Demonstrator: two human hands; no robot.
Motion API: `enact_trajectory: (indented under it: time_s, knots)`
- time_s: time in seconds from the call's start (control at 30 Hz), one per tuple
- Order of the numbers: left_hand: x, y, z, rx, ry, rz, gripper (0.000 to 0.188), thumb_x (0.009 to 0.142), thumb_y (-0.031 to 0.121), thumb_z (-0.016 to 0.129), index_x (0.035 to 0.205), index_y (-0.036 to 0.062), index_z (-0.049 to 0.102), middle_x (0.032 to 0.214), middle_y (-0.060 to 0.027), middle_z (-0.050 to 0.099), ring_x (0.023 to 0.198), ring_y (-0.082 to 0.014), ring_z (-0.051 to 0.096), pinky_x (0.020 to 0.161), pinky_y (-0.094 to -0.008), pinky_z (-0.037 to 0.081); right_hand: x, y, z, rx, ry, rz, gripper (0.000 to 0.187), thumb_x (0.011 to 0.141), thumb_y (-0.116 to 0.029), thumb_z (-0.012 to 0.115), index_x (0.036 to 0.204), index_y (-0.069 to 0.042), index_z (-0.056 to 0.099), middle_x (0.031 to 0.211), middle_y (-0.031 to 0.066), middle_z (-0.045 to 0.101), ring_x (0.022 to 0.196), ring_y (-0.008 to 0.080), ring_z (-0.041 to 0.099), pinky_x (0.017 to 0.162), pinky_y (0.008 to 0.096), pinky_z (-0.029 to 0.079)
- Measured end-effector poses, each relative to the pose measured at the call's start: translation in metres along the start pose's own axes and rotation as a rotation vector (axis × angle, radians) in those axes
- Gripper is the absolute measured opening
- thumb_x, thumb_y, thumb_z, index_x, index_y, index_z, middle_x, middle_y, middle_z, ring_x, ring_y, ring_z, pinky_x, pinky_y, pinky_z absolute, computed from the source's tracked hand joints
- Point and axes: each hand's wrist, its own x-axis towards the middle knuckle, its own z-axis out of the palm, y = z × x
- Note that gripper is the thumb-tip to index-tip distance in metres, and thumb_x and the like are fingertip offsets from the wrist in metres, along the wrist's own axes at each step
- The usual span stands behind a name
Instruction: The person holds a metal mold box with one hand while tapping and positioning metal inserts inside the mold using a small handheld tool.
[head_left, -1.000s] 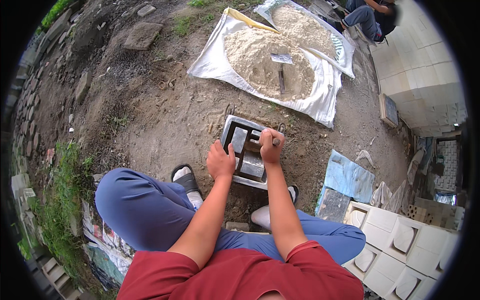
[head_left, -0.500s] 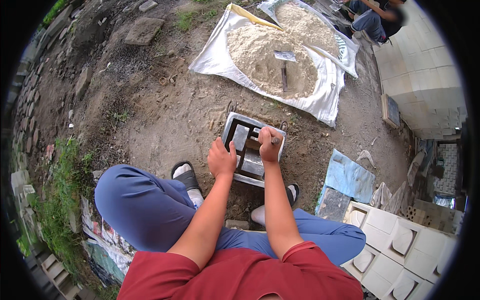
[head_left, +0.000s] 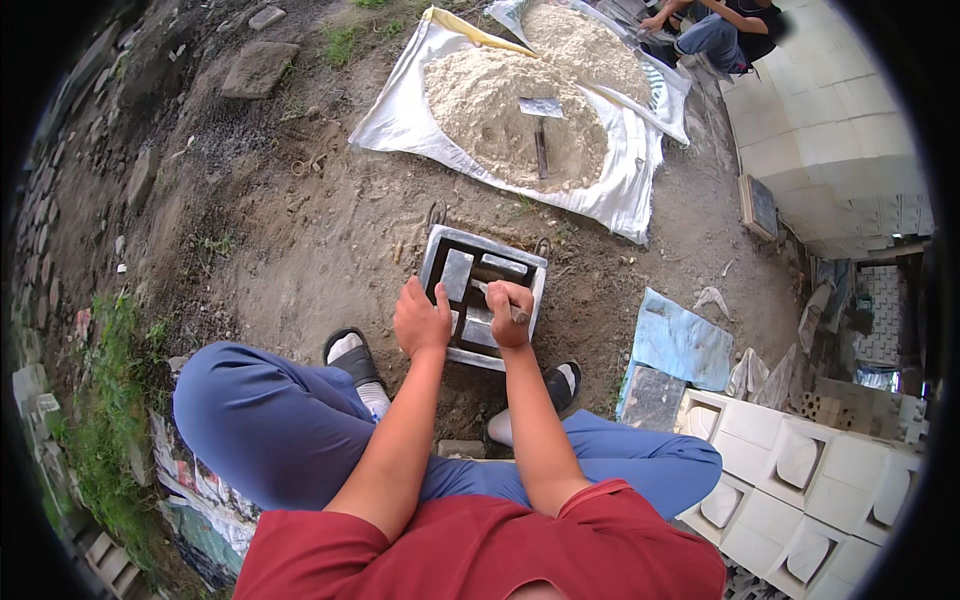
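While the metal mould (head_left: 492,245) is set on the dirt ground (head_left: 300,240), nearer than the white sack (head_left: 630,200), its left rim is touched by the loosely spread left hand (head_left: 422,318) | small tool (head_left: 519,316) is held tight by the curled right hand (head_left: 510,298) | inside seemingly being scraped | steady strokes seem needed next

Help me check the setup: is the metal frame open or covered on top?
Open: the metal frame has no lid, and the grey blocks inside show from above.
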Motion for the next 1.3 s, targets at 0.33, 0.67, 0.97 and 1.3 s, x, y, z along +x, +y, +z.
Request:
enact_trajectory:
  time_s: [0.33,0.67,0.97,1.3]
  knots:
    - [-0.004,-0.015,-0.001,0.054,0.006,-0.004,0.047,0.101,0.047,0.057,0.127,0.0069,0.056,0.110,-0.0148,0.065,0.090,-0.0362,0.067,0.078,-0.0497,0.053,0.047,-0.084,-0.009,0.306,0.115,0.031,0.049,0.108,-0.015,0.049,0.062,-0.008,0.032,0.057,-0.0042,0.032,0.052,0.0080,0.029,0.050,0.0318,0.023]
    - [-0.001,-0.006,0.001,0.030,-0.030,0.006,0.050,0.102,0.046,0.056,0.128,0.0039,0.057,0.114,-0.0168,0.066,0.094,-0.0387,0.067,0.078,-0.0511,0.054,0.028,0.008,0.001,-0.035,0.138,0.014,0.042,0.101,-0.020,0.057,0.066,0.000,0.046,0.055,0.0080,0.041,0.051,0.0181,0.042,0.052,0.0402,0.030]
    - [-0.001,-0.014,0.003,0.075,0.015,0.012,0.049,0.101,0.046,0.057,0.128,0.0055,0.056,0.111,-0.0149,0.064,0.092,-0.0357,0.066,0.077,-0.0486,0.054,0.061,-0.095,-0.003,0.039,-0.006,0.003,0.045,0.102,-0.019,0.058,0.064,0.001,0.043,0.056,0.0041,0.039,0.054,0.0116,0.037,0.052,0.0352,0.028]
    - [0.004,-0.003,-0.005,0.053,-0.022,-0.007,0.048,0.100,0.045,0.058,0.127,0.0054,0.056,0.111,-0.0150,0.064,0.093,-0.0358,0.066,0.079,-0.0489,0.054,0.025,0.010,0.013,0.062,0.083,-0.027,0.044,0.102,-0.017,0.050,0.062,-0.006,0.037,0.057,-0.0015,0.038,0.052,0.0091,0.034,0.050,0.0320,0.025]
